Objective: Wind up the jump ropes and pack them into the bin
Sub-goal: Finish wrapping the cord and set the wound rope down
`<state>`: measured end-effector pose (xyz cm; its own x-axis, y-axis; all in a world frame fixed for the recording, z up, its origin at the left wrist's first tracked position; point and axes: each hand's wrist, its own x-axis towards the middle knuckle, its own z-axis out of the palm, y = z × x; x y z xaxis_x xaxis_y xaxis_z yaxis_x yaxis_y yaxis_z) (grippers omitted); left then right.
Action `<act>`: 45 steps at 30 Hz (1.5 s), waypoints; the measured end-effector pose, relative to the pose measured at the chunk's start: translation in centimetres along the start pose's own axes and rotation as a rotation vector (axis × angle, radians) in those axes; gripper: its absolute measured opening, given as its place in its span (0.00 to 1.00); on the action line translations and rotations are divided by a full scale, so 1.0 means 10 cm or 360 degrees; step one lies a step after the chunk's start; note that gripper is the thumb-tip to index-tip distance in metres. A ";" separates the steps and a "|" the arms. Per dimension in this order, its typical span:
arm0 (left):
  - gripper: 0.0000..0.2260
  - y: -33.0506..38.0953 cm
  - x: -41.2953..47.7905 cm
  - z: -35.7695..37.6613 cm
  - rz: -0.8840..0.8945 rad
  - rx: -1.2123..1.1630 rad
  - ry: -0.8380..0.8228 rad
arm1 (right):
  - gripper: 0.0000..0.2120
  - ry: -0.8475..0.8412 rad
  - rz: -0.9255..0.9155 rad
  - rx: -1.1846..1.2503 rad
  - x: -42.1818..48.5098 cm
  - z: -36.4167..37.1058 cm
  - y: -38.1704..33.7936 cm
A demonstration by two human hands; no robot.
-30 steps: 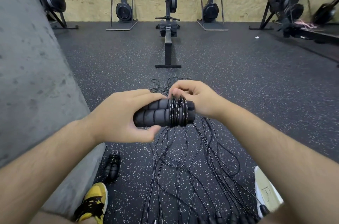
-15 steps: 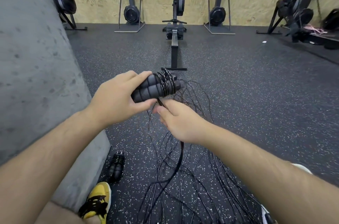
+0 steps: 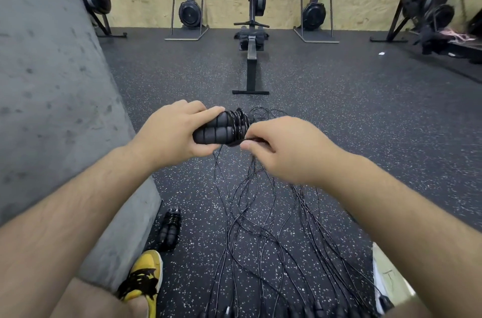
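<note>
The left hand (image 3: 172, 132) grips the squashy-looking foam handles (image 3: 211, 132), likely the best place to hold. The right hand (image 3: 284, 148) pinches the thin, floppy rope (image 3: 238, 122).

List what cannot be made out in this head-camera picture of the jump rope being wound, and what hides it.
1. Head view: the cord where the right hand pinches it, hidden by its fingers.
2. The handles' left ends, covered by the left hand.
3. The pale object at lower right, cut off by the forearm and frame edge; possibly the bin.
4. The loose ropes' ends, cut off by the bottom edge.
</note>
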<state>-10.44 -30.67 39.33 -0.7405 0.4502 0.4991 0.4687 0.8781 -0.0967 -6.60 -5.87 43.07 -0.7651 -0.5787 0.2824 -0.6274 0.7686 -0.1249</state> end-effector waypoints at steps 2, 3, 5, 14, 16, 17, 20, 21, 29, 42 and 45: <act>0.29 0.04 0.00 0.02 0.0073 0.0000 -0.0059 | 0.13 0.0072 -0.0052 -0.0090 0.04 -0.01 0.08; 0.28 0.08 0.01 0.02 0.0119 -0.0020 -0.0096 | 0.12 0.0106 -0.0066 -0.0083 0.05 -0.02 0.13; 0.28 0.15 0.01 0.00 0.0203 -0.0093 -0.0174 | 0.11 0.0183 -0.0092 -0.0013 0.08 -0.03 0.21; 0.25 0.50 0.01 -0.17 0.0396 -0.0522 -0.0262 | 0.05 0.0228 0.0108 0.0703 0.11 -0.04 0.57; 0.27 0.60 -0.02 -0.21 0.0373 -0.0661 -0.0222 | 0.03 0.0206 0.0146 0.0889 0.10 0.03 0.63; 0.28 0.65 -0.03 -0.24 0.0315 -0.0751 -0.0195 | 0.04 0.0179 0.0163 0.0969 0.09 0.07 0.64; 0.31 0.70 -0.05 -0.26 0.0084 -0.1083 -0.0118 | 0.12 0.0049 0.0207 0.1198 0.06 0.18 0.60; 0.32 0.68 -0.06 -0.26 0.0015 -0.1145 -0.0108 | 0.18 -0.0003 0.0235 0.1168 0.06 0.21 0.55; 0.34 0.38 -0.01 -0.12 -0.0112 -0.0679 0.0039 | 0.16 -0.0116 0.0496 0.1091 0.16 0.41 0.15; 0.38 -0.02 -0.03 0.07 -0.0243 -0.0202 -0.0035 | 0.15 -0.0345 0.0413 0.0765 0.12 0.39 -0.09; 0.39 -0.06 -0.06 0.09 -0.0297 -0.0177 -0.0094 | 0.15 -0.0333 0.0297 0.0659 0.07 0.29 -0.12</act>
<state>-10.74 -31.25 38.31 -0.8448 0.2929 0.4478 0.3685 0.9253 0.0899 -6.76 -8.02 40.66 -0.8558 -0.5165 0.0279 -0.4495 0.7161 -0.5340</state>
